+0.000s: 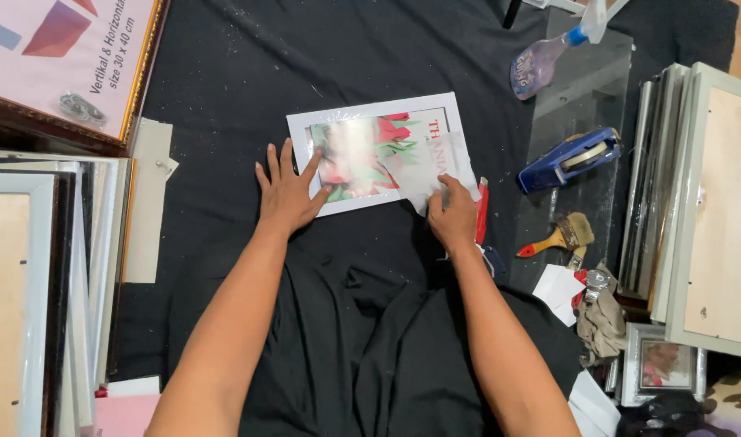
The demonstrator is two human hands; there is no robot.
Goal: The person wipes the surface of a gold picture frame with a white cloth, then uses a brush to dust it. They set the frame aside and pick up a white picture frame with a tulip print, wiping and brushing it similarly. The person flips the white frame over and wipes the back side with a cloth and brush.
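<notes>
Two hands work on a white frame lying on a black cloth.

The cloth (249,73) covers the whole work surface; stacked frames (38,283) line its left edge and more frames (694,210) its right edge, with a glass sheet (589,89) at the upper right carrying a spray bottle (548,57), a blue tape dispenser (569,159) and a brush (560,237). The frame (370,109) lies near the cloth's middle, just ahead of both hands, its long axis running left to right and slightly tilted. The left hand (288,190) lies flat and open, fingers spread on the frame's lower left corner. The right hand (454,214) is closed, pinching a pale sheet (435,166) at the frame's lower right corner; it is the hand nearer that sheet. A red tool (482,212) lies just beside it.
</notes>
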